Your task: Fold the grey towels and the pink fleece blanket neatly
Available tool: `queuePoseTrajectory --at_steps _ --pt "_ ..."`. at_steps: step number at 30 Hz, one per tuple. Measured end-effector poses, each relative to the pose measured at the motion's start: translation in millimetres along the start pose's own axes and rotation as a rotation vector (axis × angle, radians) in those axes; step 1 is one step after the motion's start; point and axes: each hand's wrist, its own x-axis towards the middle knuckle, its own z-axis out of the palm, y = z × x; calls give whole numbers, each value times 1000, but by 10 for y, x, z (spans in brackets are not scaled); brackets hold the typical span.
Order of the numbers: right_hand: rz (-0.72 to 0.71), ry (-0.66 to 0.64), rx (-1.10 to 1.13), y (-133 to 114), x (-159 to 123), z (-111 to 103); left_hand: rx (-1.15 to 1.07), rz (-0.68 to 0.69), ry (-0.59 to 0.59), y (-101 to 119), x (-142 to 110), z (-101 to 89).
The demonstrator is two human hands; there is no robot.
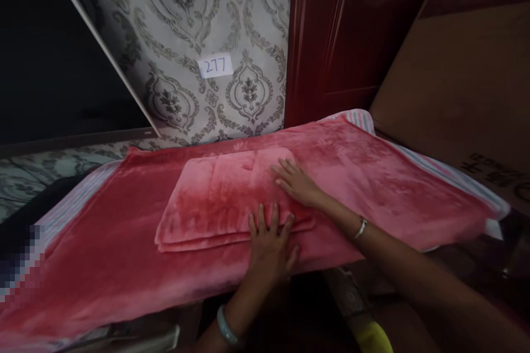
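A folded pink-red fleece cloth (215,198) lies on a larger red fleece blanket (103,265) that covers a raised surface. My left hand (270,242) rests flat at the folded cloth's near edge, fingers spread and pointing away from me; a pale bangle is on that wrist. My right hand (296,182) lies flat on the folded cloth's right end, fingers stretched to the left; a silver bracelet is on that wrist. Neither hand grips anything.
A striped sheet (447,171) shows under the blanket's right and left edges. Patterned wallpaper with a paper label reading 277 (215,65) is behind. A dark red wooden door (331,38) and a brown cardboard box (464,77) stand at right. A yellow object (372,337) sits below.
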Motion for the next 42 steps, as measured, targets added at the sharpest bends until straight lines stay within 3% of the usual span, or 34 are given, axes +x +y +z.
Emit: queuePoseTrajectory --at_steps 4,8,11,14,17,19,29,42 --pt "2 23 -53 -204 -546 210 -26 6 -36 26 -8 -20" --pt "-87 100 -12 -93 -599 330 -47 23 -64 -139 8 -216" --pt "-112 118 12 -9 -547 352 53 -117 -71 -521 1 -512" --pt "-112 115 27 39 -545 369 196 -375 -100 -1019 -135 -790" --pt "-113 124 33 72 -565 399 241 -574 -160 -1396 -374 -907" --pt "-110 134 32 87 -571 418 224 -620 -185 -1512 -506 -903" --pt "-125 211 51 115 -578 504 212 -625 -149 -1513 -583 -855" --pt "-68 179 42 43 -575 491 261 -569 -51 -1408 -592 -888"
